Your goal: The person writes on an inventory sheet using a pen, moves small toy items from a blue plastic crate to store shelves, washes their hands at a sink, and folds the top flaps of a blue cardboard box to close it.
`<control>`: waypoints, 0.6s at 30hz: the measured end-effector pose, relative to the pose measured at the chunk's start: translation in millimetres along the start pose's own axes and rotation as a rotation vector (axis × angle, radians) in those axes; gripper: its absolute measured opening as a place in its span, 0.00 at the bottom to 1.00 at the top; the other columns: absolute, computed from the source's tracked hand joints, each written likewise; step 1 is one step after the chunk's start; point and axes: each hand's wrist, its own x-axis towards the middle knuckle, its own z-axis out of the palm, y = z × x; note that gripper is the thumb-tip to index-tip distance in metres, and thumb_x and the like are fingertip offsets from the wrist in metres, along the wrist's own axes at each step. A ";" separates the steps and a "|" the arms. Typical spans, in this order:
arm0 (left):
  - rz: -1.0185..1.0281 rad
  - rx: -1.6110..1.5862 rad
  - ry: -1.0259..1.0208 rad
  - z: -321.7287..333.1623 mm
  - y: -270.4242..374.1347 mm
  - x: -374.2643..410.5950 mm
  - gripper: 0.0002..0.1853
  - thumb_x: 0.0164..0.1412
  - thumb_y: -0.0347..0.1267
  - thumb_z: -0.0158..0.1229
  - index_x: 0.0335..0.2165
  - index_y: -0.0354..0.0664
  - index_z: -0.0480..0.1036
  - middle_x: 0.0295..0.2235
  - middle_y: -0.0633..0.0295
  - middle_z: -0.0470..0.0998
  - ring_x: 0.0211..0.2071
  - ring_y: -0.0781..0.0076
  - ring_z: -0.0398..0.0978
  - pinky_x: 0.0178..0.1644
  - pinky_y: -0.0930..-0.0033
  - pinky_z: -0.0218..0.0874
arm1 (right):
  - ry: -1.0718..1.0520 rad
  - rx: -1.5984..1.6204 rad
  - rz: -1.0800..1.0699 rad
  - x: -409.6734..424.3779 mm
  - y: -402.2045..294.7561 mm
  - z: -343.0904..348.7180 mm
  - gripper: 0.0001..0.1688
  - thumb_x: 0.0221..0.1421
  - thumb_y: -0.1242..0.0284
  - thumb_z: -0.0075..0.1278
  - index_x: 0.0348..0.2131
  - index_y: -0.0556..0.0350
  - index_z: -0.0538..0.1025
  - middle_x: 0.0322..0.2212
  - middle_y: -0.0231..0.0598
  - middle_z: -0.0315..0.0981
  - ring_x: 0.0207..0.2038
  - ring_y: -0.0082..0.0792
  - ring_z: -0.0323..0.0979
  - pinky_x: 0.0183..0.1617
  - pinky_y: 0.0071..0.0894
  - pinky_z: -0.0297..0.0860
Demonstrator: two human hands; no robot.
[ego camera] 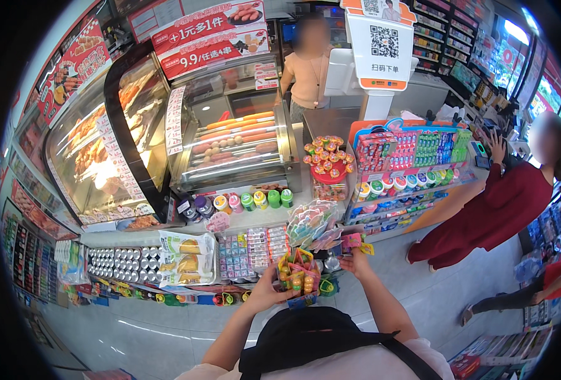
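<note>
My left hand (273, 290) grips the near left side of a small display box (303, 300) with yellow, orange and green packaged candies or toys standing in it. The box is close in front of my body, at the shelf's edge. In my right hand (358, 264) is a small pink and yellow package (352, 241), held by its lower part to the right of the box. Its contents are too small to make out. Just beyond the box, a fan of pastel-coloured flat packages (314, 221) rises from the shelf.
Small boxed sweets (236, 256), bread-like bagged snacks (187, 259) and silver-topped cans (123, 263) line the shelf on the left. Behind stand a glass sausage warmer (235, 142) and a lollipop stand (329, 173). One person (309, 78) is behind the counter; another (503, 204) faces a payment device (480, 153).
</note>
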 end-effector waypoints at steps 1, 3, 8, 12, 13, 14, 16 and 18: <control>0.027 0.036 -0.009 -1.1 -0.8 -2.3 0.45 0.45 0.26 0.68 0.57 0.34 0.50 0.49 0.57 0.66 0.49 0.71 0.67 0.54 0.66 0.60 | 0.011 0.008 0.008 -0.1 2.0 -1.0 0.27 0.59 0.50 0.33 0.44 0.51 0.67 0.31 0.45 0.77 0.26 0.31 0.74 0.33 0.34 0.74; 0.081 0.110 -0.033 -2.4 -1.8 -3.9 0.47 0.46 0.29 0.68 0.59 0.35 0.48 0.53 0.55 0.60 0.51 0.69 0.65 0.53 0.64 0.62 | 0.037 0.028 0.024 -0.8 6.0 -10.0 0.26 0.59 0.51 0.33 0.44 0.50 0.67 0.32 0.45 0.77 0.27 0.31 0.74 0.33 0.35 0.74; -0.019 -0.046 -0.076 7.2 -8.6 1.5 0.46 0.44 0.30 0.69 0.58 0.39 0.52 0.53 0.54 0.60 0.55 0.66 0.59 0.52 0.63 0.63 | 0.038 0.045 0.026 -7.2 10.1 -31.1 0.26 0.58 0.51 0.34 0.44 0.50 0.67 0.32 0.46 0.77 0.27 0.31 0.74 0.33 0.36 0.74; 0.275 0.396 -0.063 20.5 -51.0 26.6 0.41 0.42 0.30 0.69 0.54 0.38 0.57 0.49 0.51 0.62 0.54 0.58 0.61 0.52 0.62 0.61 | 0.006 0.043 0.016 -20.4 8.8 -55.0 0.24 0.59 0.53 0.35 0.43 0.50 0.69 0.31 0.45 0.77 0.25 0.30 0.74 0.33 0.35 0.74; 0.337 0.463 -0.078 32.2 -46.2 37.0 0.41 0.40 0.31 0.69 0.53 0.38 0.58 0.48 0.50 0.62 0.51 0.57 0.63 0.53 0.60 0.59 | 0.019 0.038 0.005 -21.3 9.5 -74.6 0.24 0.58 0.53 0.35 0.43 0.51 0.68 0.30 0.44 0.77 0.25 0.31 0.74 0.33 0.35 0.74; 0.215 0.379 -0.119 48.9 -36.8 44.0 0.40 0.40 0.30 0.68 0.52 0.38 0.58 0.48 0.49 0.62 0.51 0.54 0.63 0.54 0.60 0.57 | 0.027 0.035 0.003 -24.0 15.5 -93.7 0.24 0.58 0.54 0.34 0.43 0.52 0.68 0.29 0.44 0.77 0.24 0.31 0.74 0.32 0.34 0.74; 0.375 0.535 -0.139 64.2 -52.3 60.4 0.41 0.40 0.29 0.69 0.53 0.41 0.58 0.49 0.52 0.62 0.50 0.58 0.64 0.49 0.63 0.62 | 0.050 0.022 0.052 -37.0 17.1 -114.0 0.24 0.58 0.54 0.34 0.43 0.52 0.68 0.29 0.44 0.77 0.25 0.31 0.74 0.33 0.34 0.74; 0.371 0.499 -0.142 83.8 -59.2 80.2 0.41 0.39 0.28 0.69 0.53 0.40 0.58 0.49 0.50 0.62 0.50 0.55 0.64 0.50 0.62 0.61 | 0.058 0.020 0.049 -45.5 7.1 -131.0 0.24 0.59 0.54 0.34 0.42 0.52 0.69 0.29 0.44 0.77 0.25 0.31 0.75 0.34 0.34 0.74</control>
